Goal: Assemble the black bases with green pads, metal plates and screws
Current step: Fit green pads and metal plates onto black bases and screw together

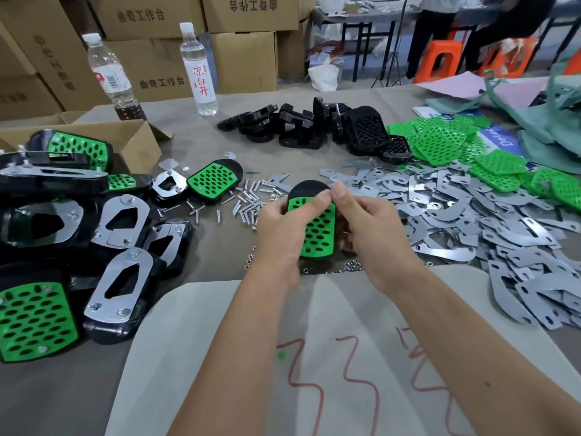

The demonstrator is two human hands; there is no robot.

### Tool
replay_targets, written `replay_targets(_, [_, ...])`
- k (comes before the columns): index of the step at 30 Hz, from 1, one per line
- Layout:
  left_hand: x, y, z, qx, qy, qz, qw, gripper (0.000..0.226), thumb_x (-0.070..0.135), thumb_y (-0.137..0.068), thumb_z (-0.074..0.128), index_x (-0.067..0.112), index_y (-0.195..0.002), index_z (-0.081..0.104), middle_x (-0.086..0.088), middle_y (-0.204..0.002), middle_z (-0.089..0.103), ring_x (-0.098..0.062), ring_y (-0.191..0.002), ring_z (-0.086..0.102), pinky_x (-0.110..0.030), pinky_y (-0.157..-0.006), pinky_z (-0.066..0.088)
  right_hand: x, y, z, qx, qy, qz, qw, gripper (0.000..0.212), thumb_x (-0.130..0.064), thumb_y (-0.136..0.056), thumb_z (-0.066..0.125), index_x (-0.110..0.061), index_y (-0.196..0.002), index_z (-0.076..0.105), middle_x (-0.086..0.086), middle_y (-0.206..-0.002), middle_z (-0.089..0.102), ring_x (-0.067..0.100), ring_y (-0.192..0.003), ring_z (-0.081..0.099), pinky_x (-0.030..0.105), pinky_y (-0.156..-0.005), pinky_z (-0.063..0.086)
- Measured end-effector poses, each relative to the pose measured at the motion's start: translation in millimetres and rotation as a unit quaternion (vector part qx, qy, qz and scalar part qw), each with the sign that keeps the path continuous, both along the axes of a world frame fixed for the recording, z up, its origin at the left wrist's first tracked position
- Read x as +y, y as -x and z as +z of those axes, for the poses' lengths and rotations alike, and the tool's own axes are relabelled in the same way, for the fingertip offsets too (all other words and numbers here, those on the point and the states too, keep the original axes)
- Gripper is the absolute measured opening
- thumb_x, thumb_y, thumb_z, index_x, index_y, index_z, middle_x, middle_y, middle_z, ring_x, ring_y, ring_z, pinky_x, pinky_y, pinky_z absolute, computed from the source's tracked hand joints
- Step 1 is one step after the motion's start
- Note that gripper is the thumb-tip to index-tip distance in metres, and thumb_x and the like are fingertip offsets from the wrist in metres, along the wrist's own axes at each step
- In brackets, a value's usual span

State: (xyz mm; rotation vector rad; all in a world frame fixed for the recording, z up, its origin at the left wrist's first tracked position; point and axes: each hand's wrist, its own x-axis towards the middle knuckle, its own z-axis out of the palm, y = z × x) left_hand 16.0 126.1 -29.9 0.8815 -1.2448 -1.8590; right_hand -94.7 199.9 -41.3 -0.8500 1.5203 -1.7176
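In the middle of the table I hold a black base [309,187] with a green perforated pad [316,231] on top. My left hand [283,225] grips its left edge, thumb across the pad's upper corner. My right hand [367,225] holds the right side, with thumb and forefinger pinched together above the pad's top right; whether a screw is between them I cannot tell. Loose screws [248,202] lie just beyond my left hand. A heap of metal plates [456,215] spreads to the right. Loose green pads [440,140] and bare black bases [314,127] lie further back.
Assembled bases [122,269] are piled at the left beside an open cardboard box [138,143]. Two water bottles [198,67] stand at the back left before stacked cartons. Small nuts [352,265] lie under my hands. A white sheet with red marks [314,357] covers the near edge.
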Motion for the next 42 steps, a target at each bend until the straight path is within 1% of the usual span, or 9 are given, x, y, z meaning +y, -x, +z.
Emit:
replay_targets(5, [0.3,-1.7,1.7,0.032,-0.019,0.001,0.999,0.019,0.018,-0.073,0.092,0.015,-0.082,0.076,-0.010,-0.084,0.077,-0.028,-0.074,0.074,-0.047,-0.065,0.064,0.5,-0.7,0.6,0.020,0.021,0.007,1.000,0.060,-0.057,-0.095,0.063,0.002,-0.091,0.071,-0.003,-0.065,0.059,0.015,-0.058,0.052,0.033,-0.058,0.044])
replay_targets(11, [2.2,0.9,0.7,0.059,-0.028,0.038,0.997,0.016,0.017,-0.074,0.091,0.022,-0.068,0.077,-0.006,-0.076,0.075,-0.024,-0.066,0.073,-0.040,-0.057,0.060,-1.1,-7.8,0.5,0.017,0.021,-0.001,1.000,0.044,-0.037,-0.106,0.059,0.004,-0.099,0.072,0.035,-0.094,0.067,0.029,-0.078,0.056,0.050,-0.071,0.046])
replay_targets(16, [4.7,3.5,3.4,0.048,-0.022,0.047,0.997,0.020,0.024,-0.063,0.093,0.021,-0.073,0.077,-0.009,-0.080,0.075,-0.028,-0.071,0.073,-0.055,-0.069,0.063,-1.4,-8.5,-1.7,0.038,0.035,-0.024,0.998,0.027,-0.021,-0.107,0.058,-0.010,-0.096,0.079,0.004,-0.077,0.070,0.013,-0.069,0.059,0.028,-0.061,0.050])
replay_targets(22, [7.6,3.0,2.1,0.036,-0.010,0.058,0.998,0.018,0.024,-0.073,0.093,0.022,-0.080,0.077,-0.008,-0.083,0.076,-0.026,-0.073,0.073,-0.046,-0.064,0.063,-1.8,-3.1,2.0,-0.109,0.000,-0.022,0.994,0.054,-0.058,-0.092,0.067,-0.005,-0.096,0.075,0.002,-0.073,0.066,0.013,-0.062,0.055,0.023,-0.056,0.046])
replay_targets(25, [7.0,2.7,1.3,-0.002,0.031,0.056,0.998,0.025,0.030,-0.079,0.090,0.015,-0.092,0.075,-0.010,-0.091,0.078,-0.027,-0.082,0.075,-0.049,-0.074,0.063,-0.2,-0.8,3.8,-0.087,-0.025,0.023,0.996,0.085,-0.071,-0.078,0.071,0.006,-0.114,0.070,0.012,-0.091,0.066,0.024,-0.073,0.055,0.029,-0.060,0.045])
replay_targets(29, [7.0,3.1,-1.1,-0.050,0.072,0.033,0.996,0.023,0.038,-0.086,0.076,0.018,-0.098,0.071,-0.003,-0.094,0.077,-0.023,-0.088,0.074,-0.041,-0.073,0.062,1.6,-1.0,4.8,-0.050,-0.036,0.009,0.998,0.055,-0.055,-0.090,0.071,-0.002,-0.104,0.078,0.017,-0.095,0.068,0.030,-0.082,0.048,0.048,-0.073,0.042])
replay_targets(32, [4.8,1.8,-0.8,-0.042,0.059,-0.003,0.997,0.007,0.015,-0.095,0.067,0.017,-0.100,0.072,-0.002,-0.093,0.078,-0.021,-0.085,0.074,-0.037,-0.067,0.061,5.1,4.9,6.1,-0.120,-0.019,0.013,0.993,0.047,-0.046,-0.092,0.070,-0.002,-0.108,0.078,0.021,-0.109,0.077,0.038,-0.091,0.070,0.060,-0.098,0.056])
replay_targets(36, [0.4,-1.0,-1.1,-0.053,0.137,-0.014,0.989,0.027,-0.008,-0.091,0.068,0.011,-0.109,0.072,-0.012,-0.104,0.078,-0.028,-0.097,0.076,-0.045,-0.083,0.062,9.5,16.9,8.6,-0.166,-0.001,0.076,0.983,0.052,-0.039,-0.083,0.072,0.001,-0.115,0.076,0.030,-0.124,0.069,0.041,-0.115,0.065,0.068,-0.112,0.040])
replay_targets(42, [-3.6,-4.7,-4.5,-0.085,0.198,0.001,0.977,0.036,-0.013,-0.086,0.072,0.015,-0.109,0.071,-0.009,-0.105,0.078,-0.028,-0.102,0.074,-0.054,-0.095,0.058,9.5,20.7,9.6,-0.144,-0.009,0.082,0.986,0.047,-0.032,-0.079,0.075,0.003,-0.111,0.077,0.023,-0.114,0.071,0.028,-0.099,0.051,0.034,-0.081,0.041])
